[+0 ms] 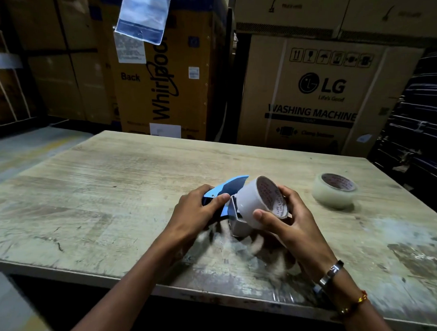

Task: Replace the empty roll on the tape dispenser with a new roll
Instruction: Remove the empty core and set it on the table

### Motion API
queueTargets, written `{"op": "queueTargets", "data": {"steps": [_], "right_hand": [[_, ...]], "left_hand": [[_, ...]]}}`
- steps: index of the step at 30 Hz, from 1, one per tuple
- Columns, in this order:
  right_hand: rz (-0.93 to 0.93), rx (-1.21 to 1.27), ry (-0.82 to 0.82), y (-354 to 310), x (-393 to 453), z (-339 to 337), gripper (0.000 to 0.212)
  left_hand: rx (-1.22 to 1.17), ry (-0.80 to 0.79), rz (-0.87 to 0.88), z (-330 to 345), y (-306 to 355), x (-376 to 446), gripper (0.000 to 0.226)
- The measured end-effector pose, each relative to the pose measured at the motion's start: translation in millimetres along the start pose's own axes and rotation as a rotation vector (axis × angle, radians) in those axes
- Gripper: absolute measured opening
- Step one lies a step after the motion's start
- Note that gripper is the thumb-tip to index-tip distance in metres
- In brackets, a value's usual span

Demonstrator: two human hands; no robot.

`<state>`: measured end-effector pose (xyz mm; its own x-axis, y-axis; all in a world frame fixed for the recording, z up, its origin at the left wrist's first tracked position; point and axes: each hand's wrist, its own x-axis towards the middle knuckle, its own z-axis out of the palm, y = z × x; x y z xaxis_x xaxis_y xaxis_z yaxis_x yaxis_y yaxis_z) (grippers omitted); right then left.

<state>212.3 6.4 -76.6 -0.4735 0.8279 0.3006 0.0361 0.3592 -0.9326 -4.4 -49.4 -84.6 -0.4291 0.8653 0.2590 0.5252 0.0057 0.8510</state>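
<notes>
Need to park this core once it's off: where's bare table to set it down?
Bare table stretches left of the left hand and behind the dispenser to the far edge. It is crowded on the right: the new roll sits beyond the right hand, which holds the core.

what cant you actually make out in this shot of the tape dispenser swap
Head view, the only one:
- Dispenser: the left hand covers its handle; the empty roll in the right hand hides the spindle, so whether the roll is off cannot be told.
- Below the dispenser: motion blur.
- Print inside the empty roll and the new roll: too small.
</notes>
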Motion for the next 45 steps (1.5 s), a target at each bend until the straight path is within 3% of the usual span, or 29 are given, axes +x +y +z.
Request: {"op": "queueTargets", "data": {"steps": [4, 9, 13, 15, 17, 18, 20, 23, 25, 28, 39, 45], "right_hand": [[0.063, 0.19, -0.012, -3.0, -2.3, -4.0, 0.063], [0.087, 0.212, 0.017, -4.5, -4.4, -11.0, 0.07], [0.073, 0.22, 0.015, -1.7, -8.2, -13.4, 0.059], [0.066, 0.224, 0.004, -0.6, -10.3, -12.8, 0.058], [0.047, 0.163, 0.01, 0.1, -11.7, -11.9, 0.072], [0.03, 0.096, 0.019, -0.3, -12.4, -11.4, 0.082], [-0.014, -0.087, 0.04, -2.5, -13.7, -9.0, 0.093], [-0.115, -0.31, 0.057, -8.0, -18.5, -2.9, 0.103], [-0.166, -0.393, 0.065, -11.0, -21.2, -0.8, 0.107], [-0.201, -0.467, 0.037, -10.1, -24.0, -3.9, 0.111], [-0.261, -0.399, -0.013, -19.3, -39.9, -6.2, 0.09], [-0.015, -0.044, 0.001, -27.4, -46.7, 0.1, 0.06]], "left_hand": [[0.032, 0.021, 0.015, -3.6, -1.1, 6.3, 0.028], [0.006, 0.074, -0.026, -11.4, -5.1, 16.9, 0.026], [0.02, 0.046, -0.077, -17.4, -4.0, 21.1, 0.032], [0.131, 0.118, -0.008, -17.2, -0.4, 18.2, 0.039], [0.175, 0.195, 0.155, -17.3, 11.3, 8.1, 0.035], [0.114, 0.178, 0.226, -18.4, 20.0, 0.9, 0.03], [-0.035, -0.004, 0.307, -20.9, 35.6, -13.9, 0.029], [0.0, -0.281, 0.381, -18.9, 45.8, -31.4, 0.057], [0.06, -0.316, 0.418, -14.7, 46.2, -36.6, 0.07], [0.039, -0.262, 0.423, -13.8, 41.6, -40.4, 0.068], [-0.31, -0.337, 0.24, -20.8, 32.1, -54.3, 0.058], [-0.417, -0.318, 0.211, -14.7, 35.9, -61.5, 0.05]]}}
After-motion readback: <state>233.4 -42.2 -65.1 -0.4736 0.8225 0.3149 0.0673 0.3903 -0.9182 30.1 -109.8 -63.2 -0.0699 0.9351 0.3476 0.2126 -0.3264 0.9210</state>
